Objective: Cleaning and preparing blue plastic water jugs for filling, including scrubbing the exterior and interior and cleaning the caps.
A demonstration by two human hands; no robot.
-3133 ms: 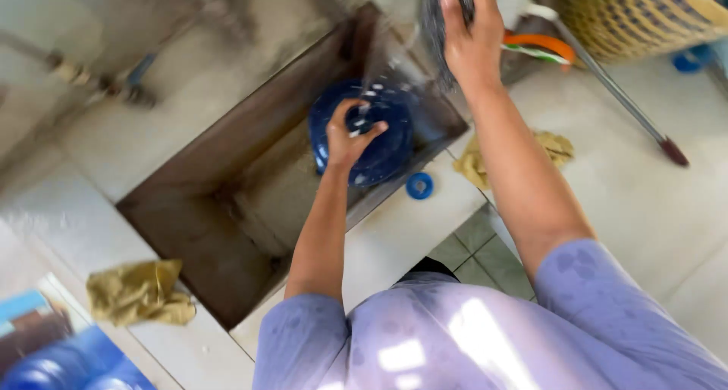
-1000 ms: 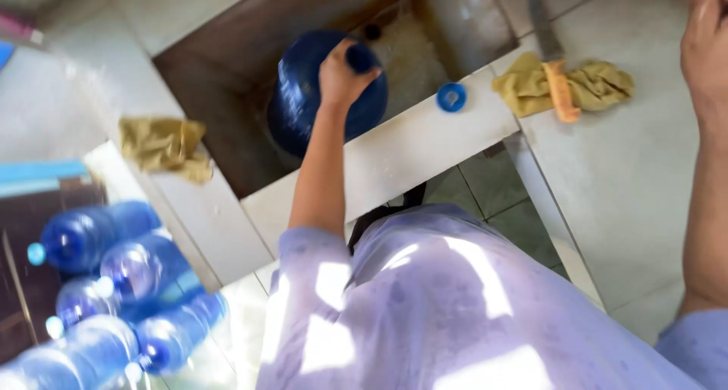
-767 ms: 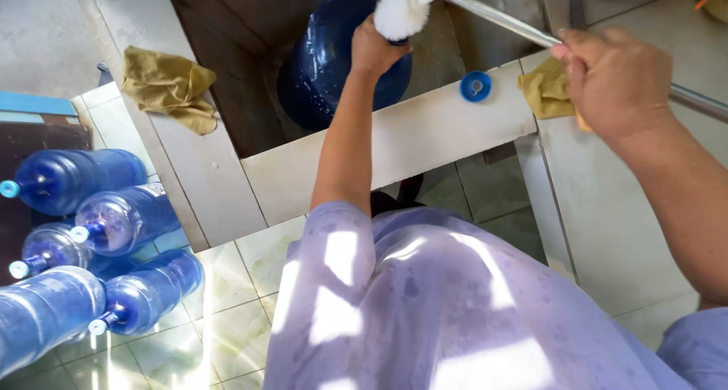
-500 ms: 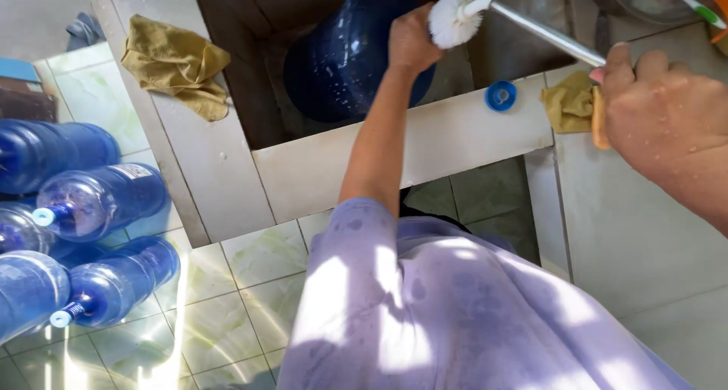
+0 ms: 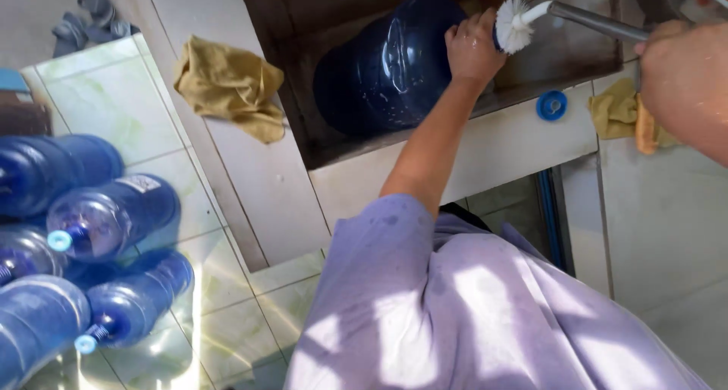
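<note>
A big dark blue water jug lies on its side in a sunken brown basin. My left hand grips the jug at its neck end. My right hand holds the metal handle of a long brush. The brush's white bristle head sits right beside my left hand at the jug's mouth.
A blue cap lies on the white tiled ledge. A yellow cloth lies left of the basin, another yellow cloth under my right hand. Several blue jugs are stacked on the floor at left.
My right hand picked up the long brush and brought its white head to the jug's mouth. The view swung left, bringing the stacked jugs closer. My left hand stayed on the jug.
</note>
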